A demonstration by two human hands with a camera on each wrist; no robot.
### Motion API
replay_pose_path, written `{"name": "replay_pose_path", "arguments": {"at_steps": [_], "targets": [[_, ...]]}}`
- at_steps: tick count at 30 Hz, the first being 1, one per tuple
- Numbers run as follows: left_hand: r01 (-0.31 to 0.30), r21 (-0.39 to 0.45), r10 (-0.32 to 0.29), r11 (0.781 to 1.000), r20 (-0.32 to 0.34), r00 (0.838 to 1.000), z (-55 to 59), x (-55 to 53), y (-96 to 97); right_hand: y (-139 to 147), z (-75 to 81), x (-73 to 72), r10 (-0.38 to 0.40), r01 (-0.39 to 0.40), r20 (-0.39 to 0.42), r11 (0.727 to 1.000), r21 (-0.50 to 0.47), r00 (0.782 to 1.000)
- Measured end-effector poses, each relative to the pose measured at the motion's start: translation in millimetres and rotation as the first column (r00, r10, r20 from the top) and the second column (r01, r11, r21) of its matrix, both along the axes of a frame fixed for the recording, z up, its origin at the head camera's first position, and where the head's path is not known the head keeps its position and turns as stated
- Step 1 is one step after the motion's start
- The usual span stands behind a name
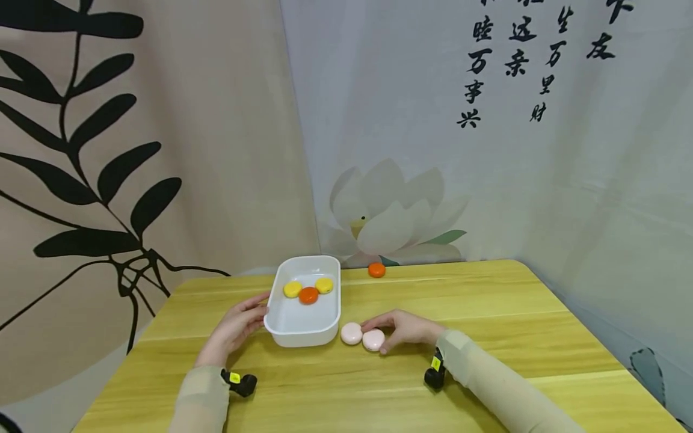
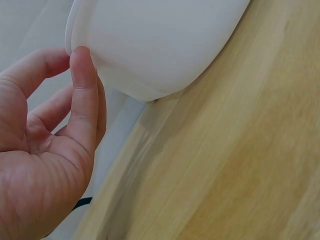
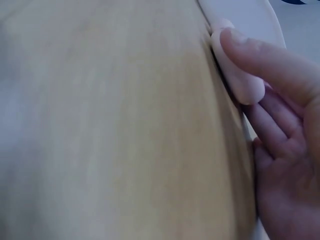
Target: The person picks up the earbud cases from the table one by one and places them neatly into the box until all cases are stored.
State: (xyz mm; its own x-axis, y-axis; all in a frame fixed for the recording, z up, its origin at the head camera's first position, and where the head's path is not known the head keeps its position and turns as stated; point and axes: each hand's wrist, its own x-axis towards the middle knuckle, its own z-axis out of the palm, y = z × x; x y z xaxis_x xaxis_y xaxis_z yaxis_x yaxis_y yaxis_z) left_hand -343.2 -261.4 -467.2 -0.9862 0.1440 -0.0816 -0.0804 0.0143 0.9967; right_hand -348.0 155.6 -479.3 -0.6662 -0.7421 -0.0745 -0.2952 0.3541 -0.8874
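A white rectangular tub (image 1: 303, 338) stands on the table with two yellow discs (image 1: 293, 289) and one orange disc (image 1: 308, 295) inside. At its left side my left hand (image 1: 238, 323) holds the rim, fingertips (image 2: 82, 62) right at the edge in the left wrist view. Just right of the tub, two pale pink rounded discs lie side by side. My right hand (image 1: 407, 328) pinches the right pink disc (image 1: 373, 340) between thumb (image 3: 250, 50) and fingers, close to the tabletop. The other pink disc (image 1: 351, 333) sits between it and the tub.
Another orange disc (image 1: 376, 270) lies near the wooden table's (image 1: 487, 373) back edge, right of the tub. Behind the table hangs a printed cloth (image 1: 390, 132) with plant and flower drawings and dark writing. Each wrist wears a small black camera (image 1: 435, 377).
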Motion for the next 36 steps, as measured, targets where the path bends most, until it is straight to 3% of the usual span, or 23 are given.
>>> {"name": "replay_pose_path", "arguments": {"at_steps": [24,32,36], "targets": [[-0.011,0.002,0.011,1.0,-0.026,1.0,1.2,0.4,-0.8,-1.0,-0.5,-2.3,-0.014,0.014,-0.016,0.999,-0.033,1.0],[0.007,0.014,-0.007,1.0,-0.016,1.0,2.3,2.7,-0.6,-0.7,2.6,-1.2,-0.058,0.059,0.037,0.998,-0.018,0.998],[0.002,0.008,-0.002,1.0,-0.023,1.0,2.3,1.8,0.8,0.5,7.0,-3.1,-0.076,0.076,0.026,0.997,-0.001,0.997]]}}
